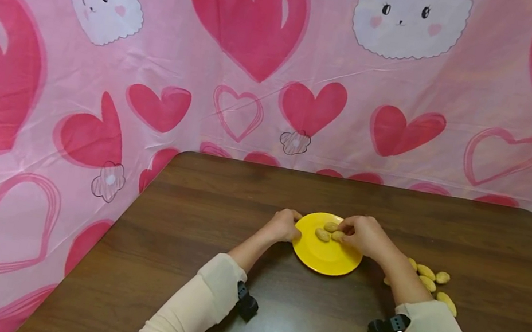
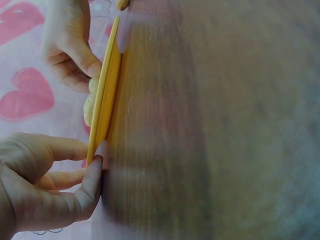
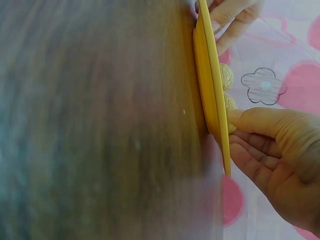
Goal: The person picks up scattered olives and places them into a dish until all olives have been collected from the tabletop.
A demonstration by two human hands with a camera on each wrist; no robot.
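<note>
A round yellow plate (image 1: 319,258) lies on the table with several tan, oval, rough-surfaced nuts on it, one of them a nut (image 1: 322,235) near its middle. My left hand (image 1: 282,225) pinches the plate's left rim; in the left wrist view, the left hand (image 2: 45,185) has its thumb and fingers on either side of that rim. Over the plate's right part, my right hand (image 1: 363,236) pinches a nut (image 1: 337,236) beside the others. From the right wrist view, the fingertips of the right hand (image 3: 280,155) partly cover this nut, low against the plate's surface.
Several more nuts (image 1: 427,283) lie loose on the brown wooden table (image 1: 184,222), right of the plate and partly behind my right forearm. A pink cloth (image 1: 274,45) with hearts hangs behind the table and along its left side.
</note>
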